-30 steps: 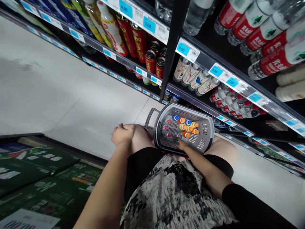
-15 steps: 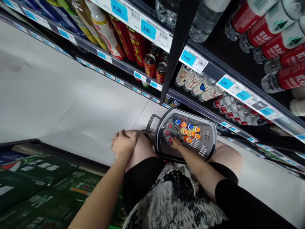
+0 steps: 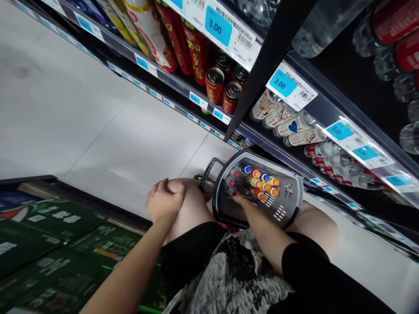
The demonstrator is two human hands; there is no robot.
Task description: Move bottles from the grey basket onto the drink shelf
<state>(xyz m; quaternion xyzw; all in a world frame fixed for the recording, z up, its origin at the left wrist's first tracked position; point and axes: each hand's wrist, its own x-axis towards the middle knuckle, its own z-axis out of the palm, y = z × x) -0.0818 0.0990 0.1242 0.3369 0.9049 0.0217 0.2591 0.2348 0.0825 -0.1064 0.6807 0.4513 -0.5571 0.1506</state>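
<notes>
My left hand (image 3: 166,199) rests on my left knee, its fingers laid loosely over the skin with nothing in them. Between my knees stands a grey shopping basket (image 3: 290,205) with a black rim and a raised handle. My right hand (image 3: 240,199) reaches down inside it, beside clear bottles with red caps (image 3: 231,183). Its fingers are mostly hidden in the dark of the basket, so I cannot see whether they grip a bottle. Close to it stand several bottles with orange caps (image 3: 262,186) and a few with blue caps (image 3: 248,169).
Drink shelves run along the far side, with red cans (image 3: 215,85), bottles with patterned labels (image 3: 293,126) and price tags (image 3: 218,26). Stacked green cartons (image 3: 65,244) lie behind me on the left. Pale tiled floor (image 3: 81,117) stretches away to the left.
My right hand has sunk a little deeper among the bottles, its fingers now less visible. My left hand stays on the knee. The view has shifted slightly, bringing the shelves closer.
</notes>
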